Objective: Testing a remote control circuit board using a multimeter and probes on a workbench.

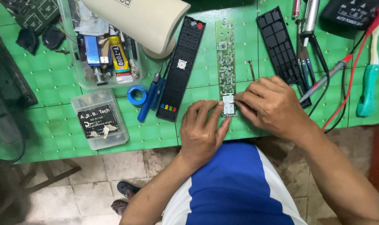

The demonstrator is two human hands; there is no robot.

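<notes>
Hands: your left hand (204, 133) lay curled at the near end of the green circuit board (225, 58), fingers half closed and steadying the strip by its edge, not clamped round it. Your right hand (273, 104) was pinched nearly shut on a small white piece (228, 104) at that same end; what the piece was, I could not tell.

Board: it lay lengthwise toward 12 o'clock on the green table (52, 83), just right of the black remote front (182, 66) and left of the black back shell (281, 46).

Left-side risk: the blue screwdriver (150, 98) and the blue tape roll (136, 95) sat at 9 o'clock of your left hand; an elbow swing that way could have knocked them into the clear bit box (100, 118).

Board risk: pressure from the pinch could have flexed the thin strip or slid it off the near edge, since its end lay close to the table lip at 6 o'clock.

Right-side risk: the red probe lead (352, 71) trailed at 3 o'clock of your right hand, and a wrist catching it could have dragged the probe across the board.

Open room: bare mat showed only between board and back shell, toward 12 o'clock.
</notes>
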